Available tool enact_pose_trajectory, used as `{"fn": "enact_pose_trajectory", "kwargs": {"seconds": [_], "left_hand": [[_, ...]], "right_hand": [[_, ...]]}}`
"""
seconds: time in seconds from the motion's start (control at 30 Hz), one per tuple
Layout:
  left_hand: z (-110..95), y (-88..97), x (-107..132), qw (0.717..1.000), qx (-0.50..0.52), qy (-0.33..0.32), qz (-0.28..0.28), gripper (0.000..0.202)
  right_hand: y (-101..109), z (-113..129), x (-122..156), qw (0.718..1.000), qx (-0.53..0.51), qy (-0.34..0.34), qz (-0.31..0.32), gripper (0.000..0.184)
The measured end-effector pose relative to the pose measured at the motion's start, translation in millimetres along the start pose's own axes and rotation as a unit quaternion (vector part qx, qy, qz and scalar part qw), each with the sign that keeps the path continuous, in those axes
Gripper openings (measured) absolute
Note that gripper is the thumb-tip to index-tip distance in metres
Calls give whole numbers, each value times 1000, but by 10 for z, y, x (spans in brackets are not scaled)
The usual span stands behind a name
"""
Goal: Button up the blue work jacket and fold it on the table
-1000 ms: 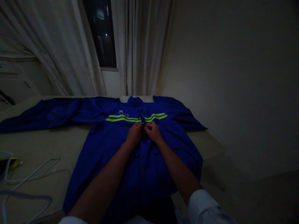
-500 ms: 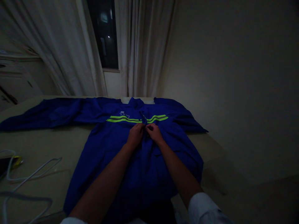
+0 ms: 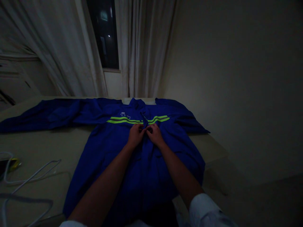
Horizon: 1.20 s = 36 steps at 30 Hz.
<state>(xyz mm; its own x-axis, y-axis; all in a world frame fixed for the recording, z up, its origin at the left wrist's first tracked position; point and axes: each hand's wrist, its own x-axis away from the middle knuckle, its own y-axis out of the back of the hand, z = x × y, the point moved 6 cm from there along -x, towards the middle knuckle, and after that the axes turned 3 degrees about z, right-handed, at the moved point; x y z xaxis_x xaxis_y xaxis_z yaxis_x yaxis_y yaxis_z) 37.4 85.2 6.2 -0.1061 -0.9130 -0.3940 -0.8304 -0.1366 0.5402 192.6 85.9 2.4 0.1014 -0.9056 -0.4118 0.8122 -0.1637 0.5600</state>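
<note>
A blue work jacket [image 3: 147,170] lies front up across the middle of the counter [image 3: 44,149], sleeves spread left and right, collar at the far edge. Just nearer than its yellow-green chest stripe [image 3: 125,120], the left hand [image 3: 136,135] and right hand [image 3: 155,135] meet, fingers narrow and pinching the front placket. White cable [image 3: 33,179] loops at near left; beyond the counter hang pale curtains [image 3: 145,47] beside a dark window [image 3: 107,50].
</note>
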Motion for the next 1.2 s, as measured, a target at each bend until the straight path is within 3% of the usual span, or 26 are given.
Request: {"fn": "enact_pose_trajectory", "kwargs": {"seconds": [0.07,0.17,0.3,0.77,1.07,1.2], "left_hand": [[15,15,10,999,-49,17,-2,11],[-1,46,51,990,-138,33,-8,24],[-14,5,81,983,-176,43,30,35],[164,-35,-26,995,-21,81,58,31],[258,-40,-100,983,108,141,55,29],[233,-69,-68,978,146,139,50,38]], "right_hand": [[-11,21,7,1000,6,3,8,9],[-20,52,19,1000,16,4,16,9],[-25,94,27,1000,21,8,21,9],[56,144,26,1000,11,7,-8,12],[64,203,27,1000,-5,11,-24,10],[24,66,-44,996,-61,-48,-42,12]]}}
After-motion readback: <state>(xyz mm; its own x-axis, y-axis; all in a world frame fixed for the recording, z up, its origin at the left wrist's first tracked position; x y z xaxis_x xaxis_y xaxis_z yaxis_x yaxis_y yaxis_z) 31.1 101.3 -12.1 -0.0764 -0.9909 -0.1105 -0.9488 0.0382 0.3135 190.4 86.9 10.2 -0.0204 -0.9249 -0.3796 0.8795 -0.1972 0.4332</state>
